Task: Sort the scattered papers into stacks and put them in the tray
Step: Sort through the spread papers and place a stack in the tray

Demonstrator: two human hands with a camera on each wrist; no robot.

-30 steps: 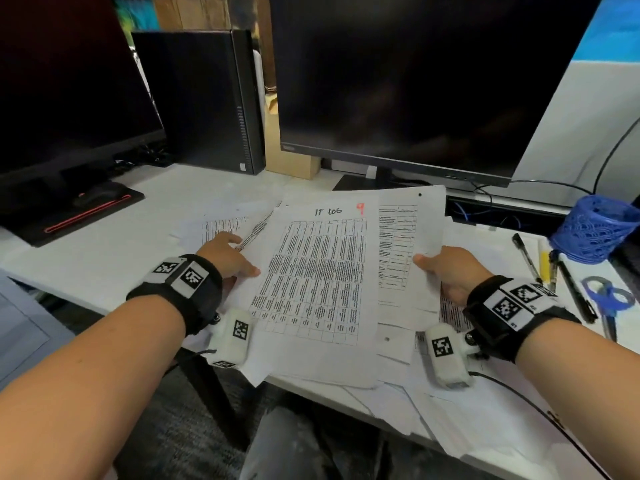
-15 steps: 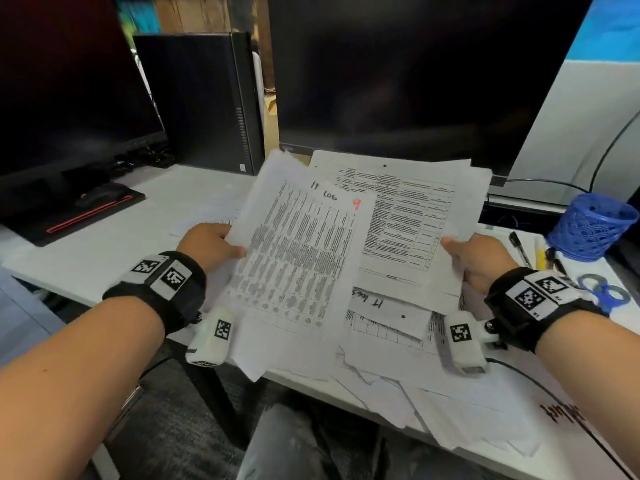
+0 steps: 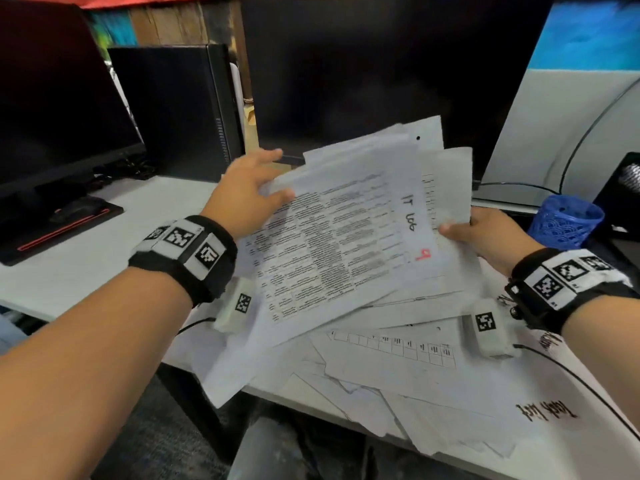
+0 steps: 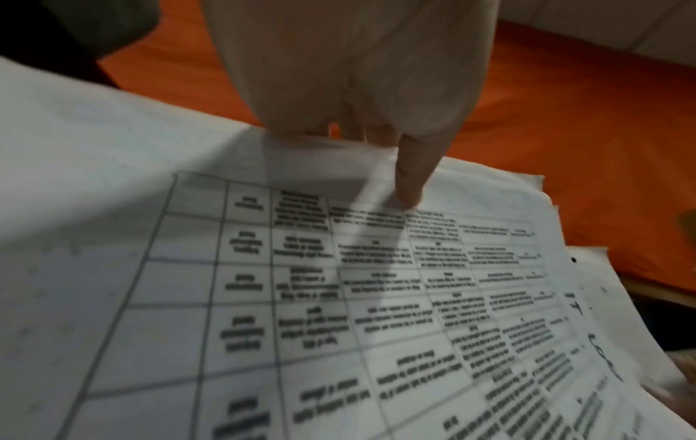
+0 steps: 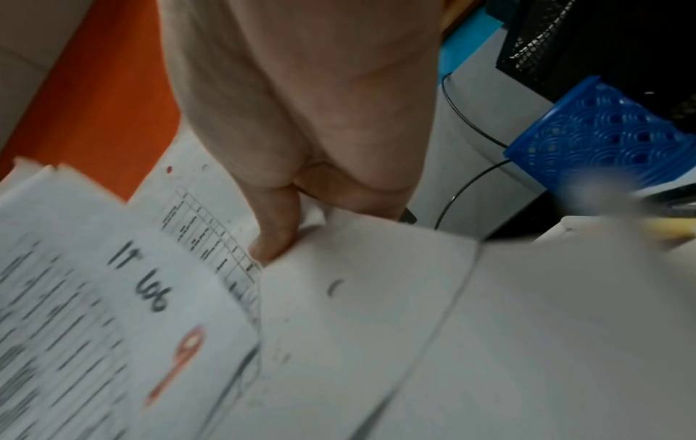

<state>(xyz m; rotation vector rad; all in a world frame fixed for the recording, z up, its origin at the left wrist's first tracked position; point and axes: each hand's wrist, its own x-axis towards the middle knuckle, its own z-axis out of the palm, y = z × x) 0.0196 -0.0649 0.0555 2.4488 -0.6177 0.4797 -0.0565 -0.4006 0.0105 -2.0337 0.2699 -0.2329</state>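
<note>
Both hands hold a bundle of papers [image 3: 346, 237] tilted above the desk; the top sheet is a printed table headed "IT log" with a red 9. My left hand [image 3: 249, 192] pinches its far left edge, thumb [image 4: 410, 178] on top and fingers hidden underneath. At the right edge my right hand [image 3: 485, 233] pinches the bundle, its thumb [image 5: 278, 226] over the sheets. More loose papers [image 3: 398, 362] lie fanned out on the white desk [image 3: 86, 271] below, some hanging over the front edge. A black mesh tray [image 3: 623, 188] shows at the far right.
A blue pen cup [image 3: 568, 221] stands just right of my right hand. Two dark monitors [image 3: 381, 71] and a black computer tower [image 3: 173, 109] line the back. A black pad with a mouse [image 3: 65, 220] lies at left. A sheet with handwriting [image 3: 547, 410] lies front right.
The bundle has risen off the desk and turned clockwise, so the "IT log" heading now faces right. My left hand has moved up and forward; my right hand has kept its hold.
</note>
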